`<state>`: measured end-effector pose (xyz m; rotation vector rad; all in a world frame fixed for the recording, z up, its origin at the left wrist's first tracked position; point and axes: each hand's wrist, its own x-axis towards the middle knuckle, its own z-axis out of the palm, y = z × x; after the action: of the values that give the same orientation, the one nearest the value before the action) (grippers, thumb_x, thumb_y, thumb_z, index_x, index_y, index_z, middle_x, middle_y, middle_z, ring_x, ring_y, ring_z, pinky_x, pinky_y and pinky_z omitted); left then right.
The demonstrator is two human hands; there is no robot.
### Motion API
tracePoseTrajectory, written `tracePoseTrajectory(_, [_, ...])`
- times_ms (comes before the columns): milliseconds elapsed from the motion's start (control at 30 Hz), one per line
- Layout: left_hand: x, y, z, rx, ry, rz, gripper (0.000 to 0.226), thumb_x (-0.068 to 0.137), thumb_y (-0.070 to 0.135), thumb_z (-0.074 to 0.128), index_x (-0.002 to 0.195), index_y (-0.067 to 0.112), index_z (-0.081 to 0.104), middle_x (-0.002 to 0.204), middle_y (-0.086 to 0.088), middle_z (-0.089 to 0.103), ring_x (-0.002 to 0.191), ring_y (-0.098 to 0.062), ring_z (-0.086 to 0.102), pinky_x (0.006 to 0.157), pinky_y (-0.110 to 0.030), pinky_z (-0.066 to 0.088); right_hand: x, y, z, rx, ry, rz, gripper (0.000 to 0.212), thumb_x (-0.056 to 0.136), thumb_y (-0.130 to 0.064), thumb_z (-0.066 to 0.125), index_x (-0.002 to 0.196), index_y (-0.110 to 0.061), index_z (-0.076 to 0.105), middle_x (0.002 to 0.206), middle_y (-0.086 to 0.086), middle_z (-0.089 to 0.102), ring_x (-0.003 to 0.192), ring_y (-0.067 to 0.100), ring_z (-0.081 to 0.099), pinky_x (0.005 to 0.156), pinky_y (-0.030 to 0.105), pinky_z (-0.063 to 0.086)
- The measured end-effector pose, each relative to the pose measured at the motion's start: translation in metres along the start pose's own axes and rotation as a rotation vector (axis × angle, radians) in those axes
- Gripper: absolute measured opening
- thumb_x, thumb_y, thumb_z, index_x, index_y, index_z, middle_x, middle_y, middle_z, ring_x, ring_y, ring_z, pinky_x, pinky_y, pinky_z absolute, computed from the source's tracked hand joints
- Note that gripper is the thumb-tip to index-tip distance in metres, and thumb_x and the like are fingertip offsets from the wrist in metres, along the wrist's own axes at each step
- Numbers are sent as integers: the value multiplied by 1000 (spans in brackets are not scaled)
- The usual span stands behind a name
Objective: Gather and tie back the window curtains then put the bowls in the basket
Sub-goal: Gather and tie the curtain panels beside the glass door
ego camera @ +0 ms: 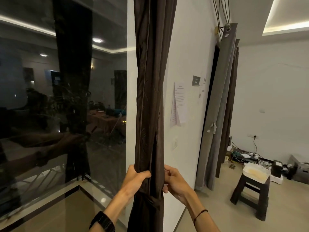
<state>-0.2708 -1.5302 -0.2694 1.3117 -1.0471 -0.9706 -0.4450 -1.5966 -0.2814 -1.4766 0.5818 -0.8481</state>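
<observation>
A dark brown curtain [150, 97] hangs gathered into a narrow bundle against the white wall beside the window. My left hand [136, 177] grips the bundle from its left side, fingers wrapped over the front folds. My right hand [173, 180] holds the right side at the same height, fingers curled at the cloth's edge. Below my hands a band of the same dark cloth [148, 198] crosses the bundle. No bowls or basket can be made out for sure.
A large dark window pane [63, 97] fills the left, reflecting the room. A grey curtain [220, 106] hangs at a doorway to the right. A dark stool [250, 195] carries a white tray-like thing [255, 173]. Cables and boxes [250, 158] lie along the far wall.
</observation>
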Motion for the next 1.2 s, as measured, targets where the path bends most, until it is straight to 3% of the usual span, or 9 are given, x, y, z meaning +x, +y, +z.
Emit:
tracePoseTrajectory(233, [8,-6,-1,67,55,27,53,73,31,84,119,8,69,103,-7,78,94,-18,77,79,-30,63,20,10,17,-816,393,-219,26,98,-5,59,80,-8,77,70,4,72,52,13,61,53,39,56])
tracePoseTrajectory(367, [0,-5,6,266,289,176,23,85,30,83,103,20,74,93,6,75,83,-6,70,59,-10,52,11,12,31,-1237,628,-179,28,98,-30,63,74,-17,67,66,-6,63,53,11,53,50,23,47])
tracePoseTrajectory(500, [-6,-12,8,578,448,172,37,86,63,71,99,29,67,89,13,64,77,-3,59,58,-18,43,-10,11,45,-1134,711,-197,40,98,-46,58,66,-25,44,60,-12,44,49,9,41,49,15,26])
tracePoseTrajectory(633, [-7,-17,17,679,348,95,46,94,68,56,109,27,70,94,8,70,88,-17,70,70,-29,54,-27,11,63,-916,761,-66,44,103,-46,50,63,-30,39,62,-10,46,56,7,45,51,16,30])
tracePoseTrajectory(733, [-5,-12,24,771,339,139,47,98,64,54,114,23,68,105,2,72,99,-22,71,78,-33,55,-36,15,65,-746,901,-271,43,101,-50,45,65,-27,47,72,-9,50,66,8,50,58,13,38])
tracePoseTrajectory(833, [-7,-2,28,842,310,163,34,101,52,56,114,22,66,111,-1,72,107,-27,69,79,-33,49,-40,14,56,-938,904,-664,43,99,-44,53,69,-14,62,93,-3,57,82,1,46,72,2,38])
tracePoseTrajectory(967, [-10,5,31,723,289,200,2,99,25,54,97,24,54,92,2,65,86,-25,65,65,-33,47,-27,0,37,-1259,627,-994,34,97,-35,65,77,-7,67,99,6,65,89,14,56,71,17,46])
tracePoseTrajectory(1100, [-4,10,35,488,288,135,20,88,2,44,76,18,45,70,1,54,61,-17,46,53,-30,35,-18,-7,33,-1165,343,-907,32,95,-43,65,80,-15,59,81,-3,60,70,10,54,61,20,45])
tracePoseTrajectory(1200, [-3,7,34,292,194,76,38,80,-9,42,57,20,41,55,6,41,58,-15,36,49,-23,29,-14,-9,38,-858,402,-707,34,89,-46,68,73,-17,61,72,-7,61,64,5,56,61,21,47])
